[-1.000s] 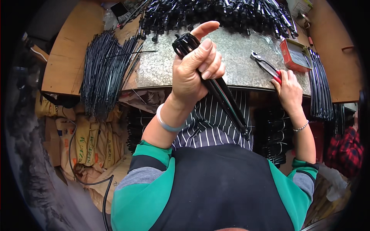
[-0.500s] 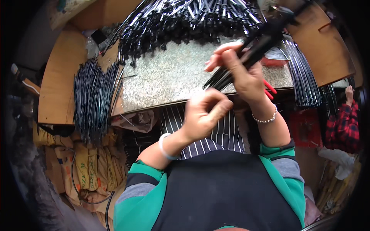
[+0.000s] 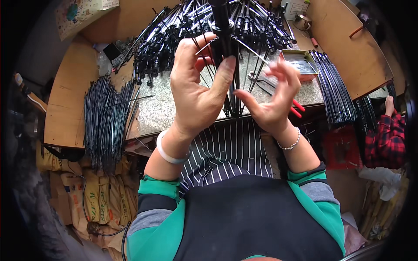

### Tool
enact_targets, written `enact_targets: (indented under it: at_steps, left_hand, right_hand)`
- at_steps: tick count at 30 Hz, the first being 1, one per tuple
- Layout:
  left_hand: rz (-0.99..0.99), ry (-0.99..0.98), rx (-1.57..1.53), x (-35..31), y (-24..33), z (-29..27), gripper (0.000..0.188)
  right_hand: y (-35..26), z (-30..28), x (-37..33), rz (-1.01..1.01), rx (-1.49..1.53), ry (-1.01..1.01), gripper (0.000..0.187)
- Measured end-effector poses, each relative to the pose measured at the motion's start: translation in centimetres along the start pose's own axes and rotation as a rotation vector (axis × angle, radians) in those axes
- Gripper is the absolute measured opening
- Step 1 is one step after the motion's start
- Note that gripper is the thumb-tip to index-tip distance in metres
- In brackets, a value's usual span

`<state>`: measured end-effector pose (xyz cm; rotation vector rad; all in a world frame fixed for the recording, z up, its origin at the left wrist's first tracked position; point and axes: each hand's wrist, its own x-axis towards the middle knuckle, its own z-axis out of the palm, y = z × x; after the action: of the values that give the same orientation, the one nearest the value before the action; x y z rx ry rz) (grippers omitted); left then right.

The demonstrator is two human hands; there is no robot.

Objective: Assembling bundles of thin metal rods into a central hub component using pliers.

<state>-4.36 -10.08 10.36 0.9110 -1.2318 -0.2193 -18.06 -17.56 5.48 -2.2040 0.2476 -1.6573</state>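
Observation:
A black umbrella frame stands upright in front of me above the worktop, thin dark ribs and two bright metal stretchers fanning out from its shaft. My left hand is closed on it, the thumb pressing the shaft and the fingers behind some ribs. On the other side, my right hand has its fingers and thumb spread apart, slightly blurred, beside the ribs. Its thumb tip comes close to the shaft; whether it touches cannot be told. Red-handled pliers lie on the worktop behind the right hand.
A heap of black and silver umbrella shafts covers the back of the speckled worktop. Bundles of dark ribs overhang its left and right sides. An open box of thin metal pieces stands right. Another person's plaid sleeve shows far right.
The umbrella frame has swung from a slant at upper right to upright in the middle. My left hand rose and took hold of it; my right hand let go and lowered slightly.

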Motion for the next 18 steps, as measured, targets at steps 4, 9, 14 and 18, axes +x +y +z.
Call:
enact_targets:
  at_steps: [4, 9, 14, 18]
  left_hand:
    - [-0.087, -0.051, -0.118, 0.6, 0.5, 0.4, 0.040]
    - [-0.103, -0.161, -0.194, 1.5, 1.0, -0.2, 0.041]
    - [-0.055, -0.153, -0.310, 2.6, 0.7, 0.4, 0.037]
    - [-0.127, -0.204, -0.330, 3.3, 0.3, -0.5, 0.038]
  right_hand:
    - [-1.7, -0.5, 0.4, -0.045, -0.187, -0.145, 0.067]
    - [-2.6, -0.5, 1.9, 0.805, 0.673, -0.246, 0.063]
    - [-1.2, 1.7, 2.1, 0.264, 0.366, -0.066, 0.048]
    - [-1.3, 3.2, 1.1, 0.533, 0.790, -0.008, 0.023]
